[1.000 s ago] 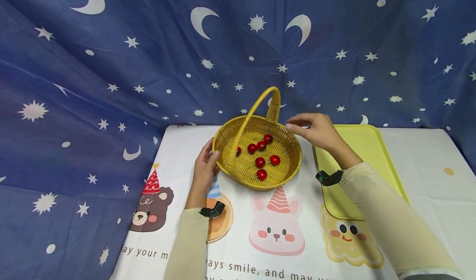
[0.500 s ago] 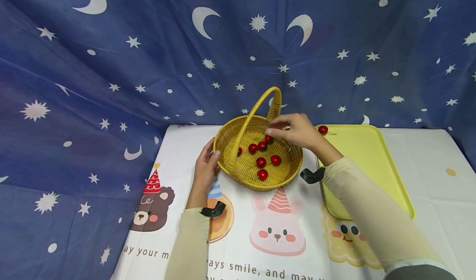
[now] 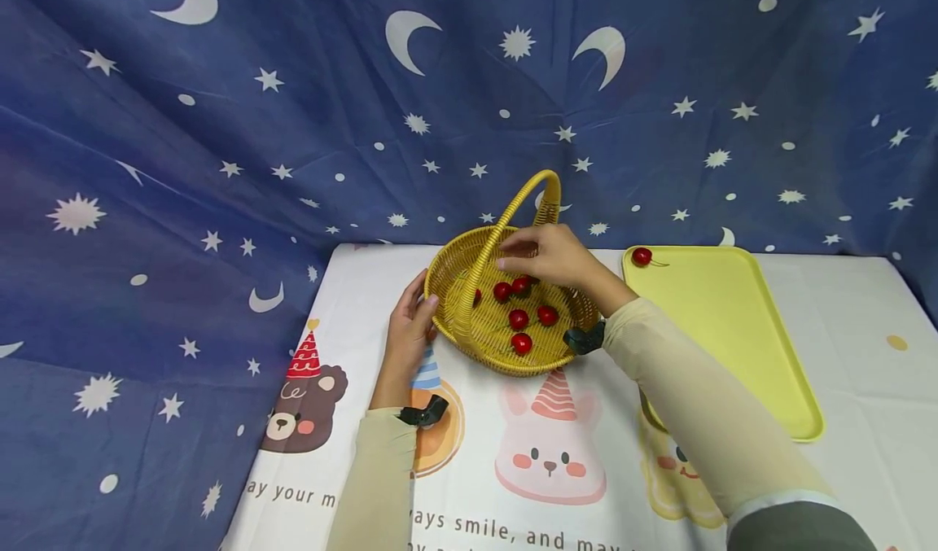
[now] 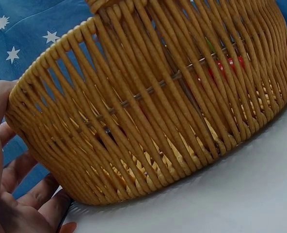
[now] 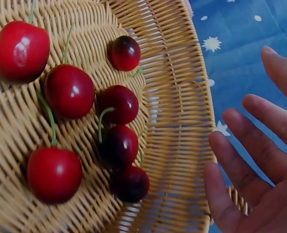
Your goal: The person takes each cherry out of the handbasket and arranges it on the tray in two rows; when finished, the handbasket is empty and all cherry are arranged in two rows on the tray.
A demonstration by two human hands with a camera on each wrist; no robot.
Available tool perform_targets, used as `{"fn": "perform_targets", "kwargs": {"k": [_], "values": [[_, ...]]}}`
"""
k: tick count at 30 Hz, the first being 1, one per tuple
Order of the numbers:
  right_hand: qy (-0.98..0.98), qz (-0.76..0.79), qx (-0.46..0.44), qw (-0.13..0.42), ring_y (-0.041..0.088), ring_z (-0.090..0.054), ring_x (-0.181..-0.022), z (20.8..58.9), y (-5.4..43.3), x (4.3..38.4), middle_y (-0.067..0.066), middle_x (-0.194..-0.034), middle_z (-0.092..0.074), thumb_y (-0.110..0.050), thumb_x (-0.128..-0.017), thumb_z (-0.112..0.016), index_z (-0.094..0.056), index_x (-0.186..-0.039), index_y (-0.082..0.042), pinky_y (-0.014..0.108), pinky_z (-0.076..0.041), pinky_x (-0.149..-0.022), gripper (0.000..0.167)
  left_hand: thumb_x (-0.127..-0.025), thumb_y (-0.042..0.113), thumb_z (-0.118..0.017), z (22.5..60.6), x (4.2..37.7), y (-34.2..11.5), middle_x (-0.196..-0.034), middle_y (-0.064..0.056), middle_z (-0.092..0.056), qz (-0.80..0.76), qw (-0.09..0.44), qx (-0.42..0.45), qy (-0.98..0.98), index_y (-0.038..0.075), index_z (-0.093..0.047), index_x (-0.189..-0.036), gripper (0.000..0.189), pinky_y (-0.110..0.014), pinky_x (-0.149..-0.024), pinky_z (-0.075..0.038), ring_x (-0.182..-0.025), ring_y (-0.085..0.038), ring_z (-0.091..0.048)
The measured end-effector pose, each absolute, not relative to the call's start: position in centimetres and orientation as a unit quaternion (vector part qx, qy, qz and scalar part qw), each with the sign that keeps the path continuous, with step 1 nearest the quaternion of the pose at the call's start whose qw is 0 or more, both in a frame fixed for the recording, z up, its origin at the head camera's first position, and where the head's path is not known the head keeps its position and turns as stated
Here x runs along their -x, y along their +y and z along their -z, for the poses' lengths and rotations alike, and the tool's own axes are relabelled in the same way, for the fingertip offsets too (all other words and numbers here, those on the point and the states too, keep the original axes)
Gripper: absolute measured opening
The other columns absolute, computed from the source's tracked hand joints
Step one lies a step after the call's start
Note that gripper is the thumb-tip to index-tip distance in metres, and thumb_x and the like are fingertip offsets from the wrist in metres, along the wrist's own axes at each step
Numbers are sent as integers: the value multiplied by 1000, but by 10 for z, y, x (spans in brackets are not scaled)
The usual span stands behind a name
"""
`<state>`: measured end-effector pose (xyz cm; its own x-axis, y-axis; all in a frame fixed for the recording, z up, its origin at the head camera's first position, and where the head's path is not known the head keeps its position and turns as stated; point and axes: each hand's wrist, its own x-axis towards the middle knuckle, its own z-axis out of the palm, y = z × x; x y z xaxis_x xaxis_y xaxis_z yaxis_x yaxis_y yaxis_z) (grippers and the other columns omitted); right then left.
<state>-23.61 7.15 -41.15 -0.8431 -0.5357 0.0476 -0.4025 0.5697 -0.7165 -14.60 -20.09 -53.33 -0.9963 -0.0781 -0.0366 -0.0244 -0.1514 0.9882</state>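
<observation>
A yellow woven basket (image 3: 489, 359) with an arched handle (image 3: 484, 260) stands on the table. Several dark red cherries (image 3: 518, 319) with green stems lie loose on its bottom. My left hand (image 3: 407, 323) holds the basket's left side, thumb at the rim and fingers along the outer weave. Over the back of the basket is my right hand (image 3: 555, 256), beside the handle and above the rear cherries. In the right wrist view its fingers (image 5: 245, 160) are spread and hold nothing. One cherry (image 3: 642, 256) with a stem rests in the yellow tray's back left corner.
The flat yellow tray (image 3: 714, 323) lies right of the basket, partly under my right forearm. A white cloth (image 3: 469, 461) with cartoon animals and lettering covers the table. Behind and to the left hangs a blue curtain (image 3: 330, 111) with moons and stars.
My right hand has moved left from the tray's back left corner to over the basket, uncovering the cherry on the tray. My left hand has stayed at the basket's side.
</observation>
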Motion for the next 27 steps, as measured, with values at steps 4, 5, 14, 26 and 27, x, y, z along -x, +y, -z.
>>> {"fn": "perform_targets", "kwargs": {"k": [4,5,14,26,27], "values": [[879,380,273,91,17,-70,-100,417,60,240,1,-107,-77,-42,-88,-79,-78,-115,-17,39,-55,-91,36,-100,34,-67,531,145,-200,-155,12,-47,755,12,-44,-654,35,-49,-151,53,-24,-59,-40,-120,-16,-57],[879,378,274,93,18,-70,-99,418,57,240,2,-106,-77,-40,-88,-80,-78,-113,-17,39,-55,-91,34,-100,35,-67,530,145,-200,-155,12,-47,756,12,-44,-654,35,-49,-151,54,-24,-58,-40,-118,-16,-58],[889,327,297,121,22,-69,-103,430,37,244,6,-107,-77,-36,-86,-83,-79,-104,-15,38,-54,-92,28,-100,33,-67,531,146,-199,-154,12,-49,757,20,-45,-651,35,-51,-149,52,-22,-59,-43,-121,-15,-57],[901,269,304,153,23,-71,-96,446,21,247,6,-100,-79,-35,-86,-82,-79,-103,-10,39,-54,-91,31,-100,34,-66,532,146,-201,-155,11,-48,755,15,-44,-654,36,-50,-150,53,-23,-61,-44,-123,-16,-57],[901,266,306,152,23,-71,-95,446,20,247,6,-98,-79,-35,-86,-83,-79,-101,-10,39,-54,-90,30,-100,34,-66,532,146,-201,-155,11,-48,755,14,-45,-654,35,-49,-150,53,-23,-62,-44,-125,-17,-56]]}}
